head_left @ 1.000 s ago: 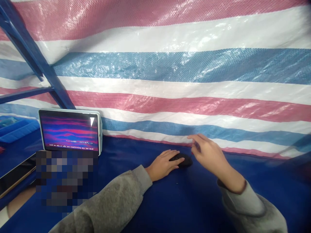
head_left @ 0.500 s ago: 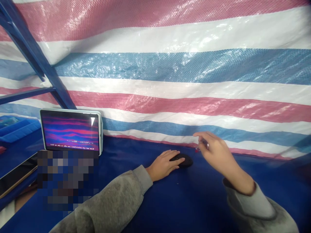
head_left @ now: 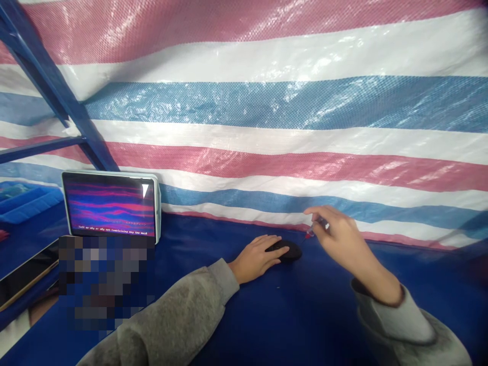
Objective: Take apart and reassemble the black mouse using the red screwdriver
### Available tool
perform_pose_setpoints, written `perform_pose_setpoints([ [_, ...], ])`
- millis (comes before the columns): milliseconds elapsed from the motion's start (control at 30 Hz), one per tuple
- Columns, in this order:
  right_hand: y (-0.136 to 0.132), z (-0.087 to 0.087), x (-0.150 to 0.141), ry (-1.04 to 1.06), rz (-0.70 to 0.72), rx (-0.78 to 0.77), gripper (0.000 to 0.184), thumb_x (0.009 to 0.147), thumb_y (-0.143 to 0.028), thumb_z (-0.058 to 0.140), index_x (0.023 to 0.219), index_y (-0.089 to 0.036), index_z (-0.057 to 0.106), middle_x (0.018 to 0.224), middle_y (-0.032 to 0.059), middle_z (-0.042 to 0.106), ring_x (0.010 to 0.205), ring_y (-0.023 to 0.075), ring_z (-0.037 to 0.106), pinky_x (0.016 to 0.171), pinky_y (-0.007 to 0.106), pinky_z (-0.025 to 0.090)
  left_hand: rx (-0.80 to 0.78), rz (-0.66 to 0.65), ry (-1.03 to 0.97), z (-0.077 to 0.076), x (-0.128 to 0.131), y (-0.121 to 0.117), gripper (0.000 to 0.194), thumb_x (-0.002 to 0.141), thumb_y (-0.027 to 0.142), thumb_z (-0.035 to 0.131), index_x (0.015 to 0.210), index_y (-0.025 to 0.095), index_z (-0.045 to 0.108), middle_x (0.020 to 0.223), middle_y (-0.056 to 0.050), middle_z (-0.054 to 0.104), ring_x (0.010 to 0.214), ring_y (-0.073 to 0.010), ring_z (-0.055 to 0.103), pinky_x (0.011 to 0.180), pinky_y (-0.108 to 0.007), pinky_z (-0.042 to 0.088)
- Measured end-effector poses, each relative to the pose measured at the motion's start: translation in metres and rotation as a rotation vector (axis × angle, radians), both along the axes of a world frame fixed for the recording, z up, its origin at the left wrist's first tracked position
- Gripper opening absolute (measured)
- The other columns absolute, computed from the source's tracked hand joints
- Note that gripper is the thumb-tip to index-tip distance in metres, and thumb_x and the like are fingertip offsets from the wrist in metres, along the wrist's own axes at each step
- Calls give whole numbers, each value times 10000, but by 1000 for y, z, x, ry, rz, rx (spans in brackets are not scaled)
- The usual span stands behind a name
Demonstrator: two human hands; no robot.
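A black computer mouse (head_left: 293, 251) lies on the blue tabletop. My left hand (head_left: 260, 258) rests against its left side, fingers over the top and thumb along the near edge, holding it. Just right of the mouse and slightly above the table is my right hand (head_left: 337, 231), its fingers closed in a pinch. Between them sits what looks like a small screwdriver (head_left: 309, 233) with a clear handle, a red collar and a thin shaft slanting down toward the mouse. The fingers cover most of its handle, and I cannot tell whether its tip touches the mouse.
At left a tablet (head_left: 110, 203) in a pale case stands upright, playing video. A phone (head_left: 28, 272) lies by a blurred patch, near part of another person's arm. Blue trays (head_left: 32, 203) stand farther left. A blue metal frame (head_left: 49, 76) and striped sheeting (head_left: 267, 101) rise behind the table.
My right hand has turned slightly, and more of the screwdriver's clear handle and thin shaft now shows. My left hand and the mouse stay nearly still. The tablet picture has changed slightly.
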State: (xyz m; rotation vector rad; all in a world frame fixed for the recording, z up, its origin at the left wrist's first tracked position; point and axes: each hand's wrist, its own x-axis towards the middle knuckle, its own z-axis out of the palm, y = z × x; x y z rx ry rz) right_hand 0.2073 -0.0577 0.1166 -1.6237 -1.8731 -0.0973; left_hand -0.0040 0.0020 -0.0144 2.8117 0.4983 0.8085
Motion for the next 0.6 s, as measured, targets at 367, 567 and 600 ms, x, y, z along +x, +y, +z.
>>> perform_pose_setpoints([
  [367,-2,-2,-1,48,114,-148,288,799,-145,464,1017,-213,640,855,20,664,678,155,617,668,293,478,-56,12,0,1,-1,0,412,1009,346,475,1410,251,476,1457,-105,472,1350,-231,453,1126,-428,383],
  [567,-5,1,-8,53,243,-262,290,804,-138,465,1016,-212,648,854,25,700,775,175,658,733,304,508,-84,13,0,-4,-2,2,444,982,356,532,1409,246,477,1470,-108,455,1353,-241,446,1134,-426,372],
  [600,-5,1,-11,60,263,-298,291,809,-136,466,1020,-212,651,852,24,706,770,172,661,728,298,509,-88,16,-3,-5,-2,3,439,983,360,529,1404,245,483,1469,-107,456,1350,-241,449,1132,-426,373],
])
